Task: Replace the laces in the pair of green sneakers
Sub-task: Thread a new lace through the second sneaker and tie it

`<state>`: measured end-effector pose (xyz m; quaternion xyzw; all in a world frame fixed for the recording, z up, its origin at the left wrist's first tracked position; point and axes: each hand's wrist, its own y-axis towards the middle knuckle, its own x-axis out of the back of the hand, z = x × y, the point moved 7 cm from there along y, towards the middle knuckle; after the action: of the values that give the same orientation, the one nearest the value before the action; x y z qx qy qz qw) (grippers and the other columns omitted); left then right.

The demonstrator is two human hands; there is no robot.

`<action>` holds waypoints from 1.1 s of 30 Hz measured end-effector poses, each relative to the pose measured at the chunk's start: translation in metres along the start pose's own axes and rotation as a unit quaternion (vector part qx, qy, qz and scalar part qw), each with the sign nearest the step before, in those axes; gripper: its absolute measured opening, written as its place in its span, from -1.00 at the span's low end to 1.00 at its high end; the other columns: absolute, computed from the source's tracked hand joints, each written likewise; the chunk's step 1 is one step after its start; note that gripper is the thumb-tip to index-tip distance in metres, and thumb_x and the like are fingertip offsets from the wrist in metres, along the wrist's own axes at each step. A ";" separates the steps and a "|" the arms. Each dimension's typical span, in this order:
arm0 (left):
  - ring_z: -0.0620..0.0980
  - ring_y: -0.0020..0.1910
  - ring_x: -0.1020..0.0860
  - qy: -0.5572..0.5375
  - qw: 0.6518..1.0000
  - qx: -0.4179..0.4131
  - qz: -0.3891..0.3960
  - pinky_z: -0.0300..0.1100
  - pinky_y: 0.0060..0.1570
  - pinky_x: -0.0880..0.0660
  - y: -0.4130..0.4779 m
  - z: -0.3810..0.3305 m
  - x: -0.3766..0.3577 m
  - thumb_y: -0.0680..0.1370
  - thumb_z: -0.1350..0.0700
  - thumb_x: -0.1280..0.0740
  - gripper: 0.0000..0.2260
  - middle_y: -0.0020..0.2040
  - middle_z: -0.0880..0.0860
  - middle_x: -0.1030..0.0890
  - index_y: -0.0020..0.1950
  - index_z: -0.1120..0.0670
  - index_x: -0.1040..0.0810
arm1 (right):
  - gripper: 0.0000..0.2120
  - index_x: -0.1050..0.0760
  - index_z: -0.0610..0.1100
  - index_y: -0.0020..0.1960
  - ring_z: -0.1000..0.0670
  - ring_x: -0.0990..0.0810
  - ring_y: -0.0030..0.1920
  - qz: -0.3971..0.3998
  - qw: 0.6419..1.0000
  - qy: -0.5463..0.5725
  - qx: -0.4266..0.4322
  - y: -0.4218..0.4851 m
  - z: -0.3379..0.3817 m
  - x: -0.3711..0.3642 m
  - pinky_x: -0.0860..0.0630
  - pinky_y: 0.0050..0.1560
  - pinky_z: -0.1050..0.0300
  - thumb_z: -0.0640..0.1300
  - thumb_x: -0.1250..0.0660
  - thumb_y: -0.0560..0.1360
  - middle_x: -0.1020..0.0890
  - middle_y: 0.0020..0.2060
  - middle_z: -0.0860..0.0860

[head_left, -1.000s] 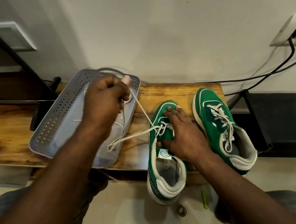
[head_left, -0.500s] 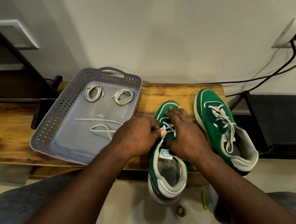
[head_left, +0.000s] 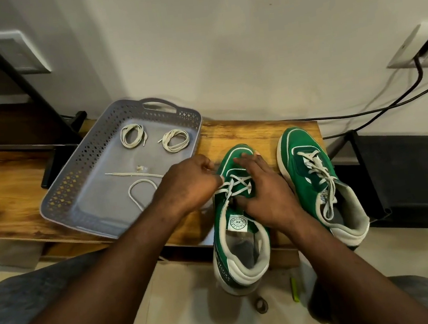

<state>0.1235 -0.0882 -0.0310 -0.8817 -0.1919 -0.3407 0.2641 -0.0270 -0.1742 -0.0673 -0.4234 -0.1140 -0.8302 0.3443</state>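
Fingers of the left hand [head_left: 188, 184] are curling into a tight grip, and its thumb and forefinger are pinching the white lace [head_left: 237, 182] at the left edge of the first sneaker [head_left: 241, 240]. The right hand [head_left: 265, 196] is lying on top of the same sneaker. Its fingers are reaching forward, nearly straight, over the green toe, and its thumb is touching the crossed lace near the tongue. This grip is open and is only resting on the shoe.

The first sneaker is lying at the front edge of the wooden tabletop [head_left: 2, 195], with its heel hanging out over the floor. The second sneaker [head_left: 312, 149], with a lace in its eyelets, is standing just beside it on the right, apart from both hands.

Left of the hands, a grey tray [head_left: 74, 185] is sitting on the tabletop. It is holding two coiled laces [head_left: 133, 135] at its far end and one loose lace [head_left: 140, 192] nearer, partly hidden behind the left hand.
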 end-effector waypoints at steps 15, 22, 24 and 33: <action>-0.10 -0.46 -0.30 -0.233 0.968 -0.019 0.087 -0.25 -0.43 -0.23 0.006 -0.027 0.014 0.64 0.01 -0.40 -0.75 -0.35 -0.04 -0.64 -0.16 0.13 -0.66 | -0.47 -0.55 0.05 0.43 0.05 -0.45 0.46 -0.040 0.986 0.153 -0.051 -0.011 -0.004 0.019 -0.48 0.46 -0.11 -0.12 -0.54 0.49 -0.47 0.51 0.09; -0.18 -0.52 -0.31 -0.310 0.928 -0.169 0.123 -0.24 -0.45 -0.23 -0.013 -0.064 0.031 0.67 0.13 -0.35 -0.80 -0.45 -0.09 -0.55 -0.09 0.21 -0.61 | -0.89 -0.72 -0.05 0.09 0.03 -0.72 0.11 -0.152 0.928 0.334 0.057 -0.014 0.026 0.043 -0.65 0.18 -0.13 -0.13 -0.49 0.57 -0.75 0.04 0.06; -0.14 -0.49 -0.29 -0.380 0.899 -0.189 0.108 -0.22 -0.46 -0.17 -0.011 -0.066 0.039 0.64 0.08 -0.37 -0.79 -0.29 0.00 -0.61 -0.13 0.16 -0.61 | -0.96 -0.73 -0.04 -0.01 0.06 -0.74 -0.07 -0.217 0.921 0.324 0.004 -0.014 0.012 0.047 -0.69 0.03 -0.06 -0.12 -0.49 0.58 -0.76 -0.13 0.08; -0.28 -0.47 -0.44 -0.193 0.959 -0.189 0.090 -0.32 -0.38 -0.37 -0.010 -0.062 0.032 0.65 0.20 -0.37 -0.82 -0.39 -0.15 -0.58 -0.11 0.24 -0.64 | -0.65 -0.63 0.00 0.34 0.15 -0.64 0.23 -0.223 0.956 0.177 0.066 -0.019 0.021 0.061 -0.57 0.25 0.16 -0.12 -0.50 0.57 -0.70 0.21 0.13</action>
<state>0.1093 -0.1121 0.0338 -0.9781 -0.0911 -0.1689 0.0800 -0.0514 -0.1790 -0.0048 -0.2099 -0.1975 -0.9380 0.1927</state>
